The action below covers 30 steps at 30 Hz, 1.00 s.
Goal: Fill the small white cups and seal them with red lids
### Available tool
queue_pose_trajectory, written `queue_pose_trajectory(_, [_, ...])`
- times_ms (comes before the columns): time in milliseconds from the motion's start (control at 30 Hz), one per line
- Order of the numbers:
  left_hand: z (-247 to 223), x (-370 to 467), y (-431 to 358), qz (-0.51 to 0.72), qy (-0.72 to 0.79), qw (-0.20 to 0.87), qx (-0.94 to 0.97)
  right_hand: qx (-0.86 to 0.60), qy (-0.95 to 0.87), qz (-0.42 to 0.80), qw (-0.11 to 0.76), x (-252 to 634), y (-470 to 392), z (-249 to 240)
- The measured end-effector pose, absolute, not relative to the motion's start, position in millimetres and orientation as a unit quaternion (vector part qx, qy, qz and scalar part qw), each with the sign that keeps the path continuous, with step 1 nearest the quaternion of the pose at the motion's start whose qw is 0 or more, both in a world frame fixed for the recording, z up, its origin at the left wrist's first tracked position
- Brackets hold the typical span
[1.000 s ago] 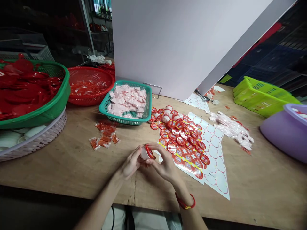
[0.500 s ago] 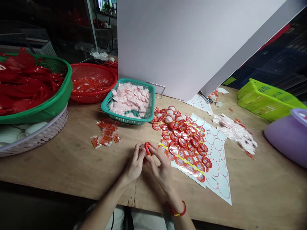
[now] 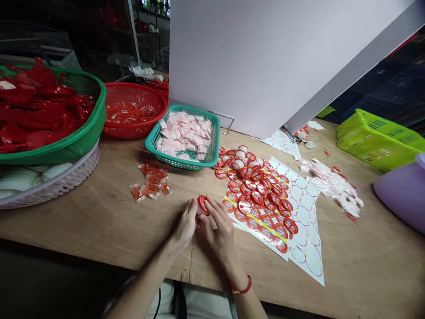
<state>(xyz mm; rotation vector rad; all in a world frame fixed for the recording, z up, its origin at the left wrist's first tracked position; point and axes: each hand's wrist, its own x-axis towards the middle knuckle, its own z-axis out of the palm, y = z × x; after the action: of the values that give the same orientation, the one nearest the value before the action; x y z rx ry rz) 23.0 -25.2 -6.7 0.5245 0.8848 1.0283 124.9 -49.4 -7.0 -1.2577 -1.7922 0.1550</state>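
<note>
Between my two hands is a small round white container with a red printed label on its face [image 3: 202, 205]. My left hand [image 3: 185, 225] pinches its left side, while the fingers of my right hand [image 3: 219, 230] press on the label from the right. Just right of my hands lies a sheet of round red stickers [image 3: 265, 232], over a sheet with bare cut-out circles [image 3: 307, 235]. Many similar red-labelled containers [image 3: 255, 186] are heaped on top. To the left, small clear packets with orange-red contents [image 3: 154, 179] are scattered on the wooden table [image 3: 126, 230].
Behind my hands, a teal basket [image 3: 216, 137] holds pale pink packets. A red basket [image 3: 162, 106] and a green basket of red plastic pieces [image 3: 99, 110] stand left, above a lilac basket [image 3: 83, 173]. At right are pale packets [image 3: 335, 186], a lime crate [image 3: 375, 141] and a purple basin [image 3: 398, 195].
The container has tilted so its red label faces up more, and the fingers of my right hand now lie across its edge. The whole view has shifted slightly.
</note>
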Motion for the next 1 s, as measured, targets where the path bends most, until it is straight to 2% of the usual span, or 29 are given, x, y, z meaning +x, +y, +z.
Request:
queue_pose_trajectory(533, [-0.1,22.6,-23.6,0.423,0.41,0.763,0.265,-0.488,-0.682,0.104,0.535,124.5,-46.9,-10.1])
queue_pose_trajectory(667, [-4.0,16.6,-26.2,0.452,0.41,0.721,0.329,-0.521,-0.625,0.176,0.555,125.4,-48.7,-8.5])
queue_pose_trajectory(833, [2.5,12.7,-29.6,0.442,0.309,0.755,0.372,-0.555,-0.49,0.249,0.625,127.8,-50.3,-4.2])
queue_pose_trajectory(1000, [8.5,16.1,-28.9,0.482,0.298,0.769,0.296,-0.537,-0.507,0.296,0.606,121.3,-54.9,-3.4])
